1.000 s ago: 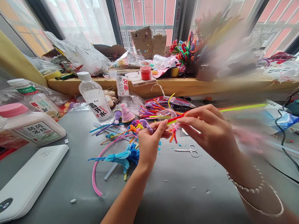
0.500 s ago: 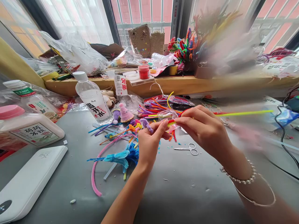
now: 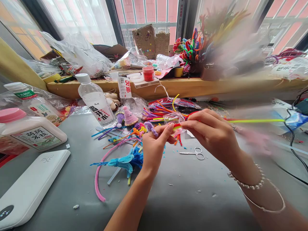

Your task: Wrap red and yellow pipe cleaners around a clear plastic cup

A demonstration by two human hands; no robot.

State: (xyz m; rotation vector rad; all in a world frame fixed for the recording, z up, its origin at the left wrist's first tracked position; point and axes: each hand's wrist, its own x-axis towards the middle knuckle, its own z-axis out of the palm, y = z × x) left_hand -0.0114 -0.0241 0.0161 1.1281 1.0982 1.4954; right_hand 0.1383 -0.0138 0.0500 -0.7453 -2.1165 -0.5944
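Both the left hand [image 3: 154, 146] and right hand [image 3: 211, 134] pinch shut on the yellow-green pipe cleaner [image 3: 252, 121], which runs toward 3 o'clock above the desk [image 3: 183, 195].

Left hand [image 3: 154, 146] and right hand [image 3: 211, 134] pinch yellow-green pipe cleaner [image 3: 252, 121] above grey table [image 3: 168, 199]; scissors [image 3: 194, 154] near.

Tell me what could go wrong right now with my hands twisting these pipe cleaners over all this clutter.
The yellow-green pipe cleaner sticks out far to the right of your right hand; its free end could sweep into the black cables. The small scissors lie just under that hand, so a lowered wrist might land on them. Your left hand pinches only the short ends, which could slip.
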